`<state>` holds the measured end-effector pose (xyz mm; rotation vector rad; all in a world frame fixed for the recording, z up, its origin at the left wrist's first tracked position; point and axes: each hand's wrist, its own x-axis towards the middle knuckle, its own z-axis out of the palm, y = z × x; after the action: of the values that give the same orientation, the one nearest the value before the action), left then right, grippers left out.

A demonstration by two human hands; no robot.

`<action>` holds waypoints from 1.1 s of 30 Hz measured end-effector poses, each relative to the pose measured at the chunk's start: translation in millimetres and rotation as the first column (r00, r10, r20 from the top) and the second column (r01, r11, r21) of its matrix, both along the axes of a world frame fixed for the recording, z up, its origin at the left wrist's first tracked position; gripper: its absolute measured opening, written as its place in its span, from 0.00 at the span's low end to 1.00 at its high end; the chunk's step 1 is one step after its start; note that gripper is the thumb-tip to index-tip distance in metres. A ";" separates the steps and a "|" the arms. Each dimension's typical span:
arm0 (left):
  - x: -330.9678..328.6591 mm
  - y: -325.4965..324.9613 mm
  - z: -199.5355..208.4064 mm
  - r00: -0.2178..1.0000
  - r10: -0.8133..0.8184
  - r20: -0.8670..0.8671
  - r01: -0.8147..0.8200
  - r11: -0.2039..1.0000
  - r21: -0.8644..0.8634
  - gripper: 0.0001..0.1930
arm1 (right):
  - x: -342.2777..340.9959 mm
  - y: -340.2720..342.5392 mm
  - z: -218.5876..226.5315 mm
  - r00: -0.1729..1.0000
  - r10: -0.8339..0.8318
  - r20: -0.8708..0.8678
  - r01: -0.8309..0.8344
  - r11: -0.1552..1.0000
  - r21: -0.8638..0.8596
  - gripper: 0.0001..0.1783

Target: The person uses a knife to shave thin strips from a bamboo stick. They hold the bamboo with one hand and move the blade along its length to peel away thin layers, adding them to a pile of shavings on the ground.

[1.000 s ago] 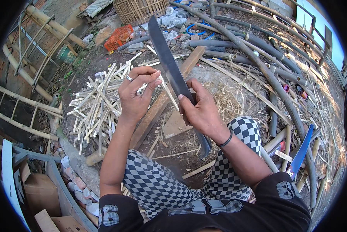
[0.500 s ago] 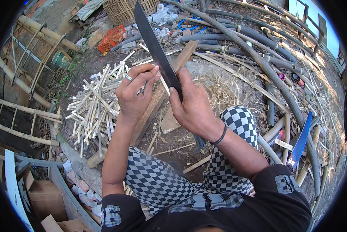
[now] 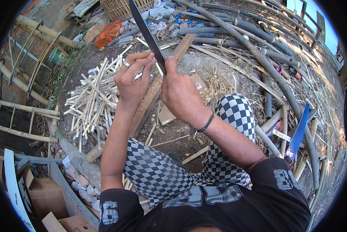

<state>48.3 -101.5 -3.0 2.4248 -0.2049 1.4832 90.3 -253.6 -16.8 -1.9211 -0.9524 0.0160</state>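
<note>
Pale strip (image 3: 159, 69) beside machete (image 3: 145, 34).
Remotely, I saw the left hand (image 3: 131, 79) pinching the strip, which slanted from its fingertips toward five o'clock; the right hand (image 3: 183, 92) gripped the machete, blade toward eleven.

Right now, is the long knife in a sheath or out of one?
Out: no sheath covers the visible part of the long knife, whose dark length shows bare beyond the right hand gripping it.
</note>
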 end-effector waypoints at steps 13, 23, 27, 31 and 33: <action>12.6 6.7 -8.0 0.998 -0.057 0.027 0.060 0.992 -0.107 0.06 | 16.0 -3.7 -1.1 0.996 0.014 -0.088 0.010 0.964 0.267 0.17; 13.6 4.1 -8.2 0.999 -0.052 0.004 0.052 0.997 -0.049 0.07 | 15.0 -5.8 4.7 0.994 0.058 -0.094 -0.032 0.966 0.258 0.16; 13.2 0.4 -4.0 0.999 -0.039 0.008 0.039 0.998 -0.042 0.08 | 14.7 -5.8 8.5 0.995 0.059 -0.084 -0.035 0.964 0.263 0.16; 12.8 -0.8 -2.1 0.999 -0.040 0.000 0.040 0.998 -0.047 0.08 | 15.3 -0.5 5.4 0.995 0.051 -0.083 -0.033 0.978 0.205 0.16; 12.5 0.3 -2.2 1.000 -0.018 -0.006 0.018 0.998 -0.053 0.08 | 15.0 2.9 3.0 0.997 0.052 -0.055 -0.041 0.984 0.176 0.16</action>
<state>60.7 -101.2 -5.1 2.3798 -0.1834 1.4546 105.3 -250.7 -13.7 -1.7279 -0.9279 0.0162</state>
